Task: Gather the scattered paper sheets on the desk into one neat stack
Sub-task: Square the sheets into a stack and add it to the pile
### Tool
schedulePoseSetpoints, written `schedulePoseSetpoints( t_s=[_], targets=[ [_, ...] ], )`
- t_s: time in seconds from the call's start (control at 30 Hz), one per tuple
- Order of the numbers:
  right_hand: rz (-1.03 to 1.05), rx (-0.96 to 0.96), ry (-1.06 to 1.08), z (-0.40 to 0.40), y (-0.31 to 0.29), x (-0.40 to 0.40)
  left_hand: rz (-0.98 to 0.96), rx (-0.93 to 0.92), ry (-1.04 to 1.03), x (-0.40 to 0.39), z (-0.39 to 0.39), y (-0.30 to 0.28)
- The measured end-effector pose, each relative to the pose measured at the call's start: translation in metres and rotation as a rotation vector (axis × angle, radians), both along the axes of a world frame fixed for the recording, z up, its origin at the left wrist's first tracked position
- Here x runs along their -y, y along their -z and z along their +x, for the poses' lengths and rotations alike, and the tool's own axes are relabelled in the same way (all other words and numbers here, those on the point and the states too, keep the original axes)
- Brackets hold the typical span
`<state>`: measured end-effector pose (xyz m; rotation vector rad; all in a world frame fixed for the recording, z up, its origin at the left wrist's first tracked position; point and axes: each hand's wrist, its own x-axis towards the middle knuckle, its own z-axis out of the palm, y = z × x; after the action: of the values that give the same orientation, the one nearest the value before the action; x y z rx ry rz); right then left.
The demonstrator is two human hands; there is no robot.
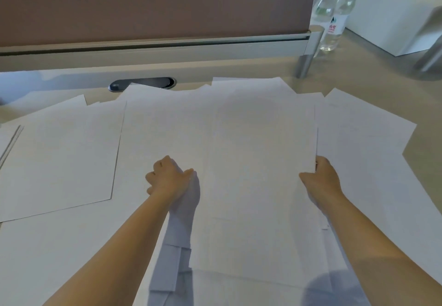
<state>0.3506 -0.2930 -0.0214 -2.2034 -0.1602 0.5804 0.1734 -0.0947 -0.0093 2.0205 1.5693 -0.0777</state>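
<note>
Forearms reach in from the near edge, both hands on a central batch of paper sheets (pixel 260 162) spread across the worktop (pixel 358 71).

Left hand (pixel 168 177) rests on the batch's left edge with fingers curled, thumb towards the paper; whether it actually pinches a sheet I cannot tell. Right hand (pixel 321 180) grips the right edge, thumb on top and fingers hidden beneath. More sheets lie fanned out to the left (pixel 59 157) and right (pixel 363 133), overlapping, still ungathered. Two water bottles (pixel 332 16) and a white box (pixel 394 11) stand far right, well apart. Best to draw both hands inward evenly, squaring the side edges first, then slide the batch over a neighbouring sheet rather than lifting, so nothing fans out or creases.
</note>
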Motion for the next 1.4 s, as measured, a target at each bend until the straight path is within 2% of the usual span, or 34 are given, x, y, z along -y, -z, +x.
schedulePoseSetpoints(
  t_s=[0.27,0.4,0.5,0.7,1.0,1.13,1.4],
  targets=[
    [0.022,-0.049,-0.184,-0.003,-0.009,-0.013,-0.435,0.341,-0.065,0.013,0.016,-0.007],
    [-0.002,-0.054,-0.119,0.003,-0.007,-0.009,-0.593,0.476,-0.295,0.003,0.008,-0.008],
    [-0.065,-0.045,-0.118,0.001,-0.007,-0.006,-0.657,0.458,-0.273,0.008,0.010,-0.014],
    [-0.039,-0.093,-0.143,0.000,-0.002,-0.004,-0.623,0.397,-0.219,0.017,0.014,-0.016],
    [0.049,-0.075,-0.010,-0.001,-0.012,-0.007,-0.658,0.605,-0.068,0.020,0.012,-0.031],
    [0.114,-0.110,-0.021,-0.002,-0.018,-0.011,-0.561,0.617,-0.158,0.011,0.012,-0.033],
    [0.008,-0.050,-0.090,0.002,-0.010,-0.017,-0.263,0.639,-0.208,-0.014,0.020,-0.019]
  ],
)
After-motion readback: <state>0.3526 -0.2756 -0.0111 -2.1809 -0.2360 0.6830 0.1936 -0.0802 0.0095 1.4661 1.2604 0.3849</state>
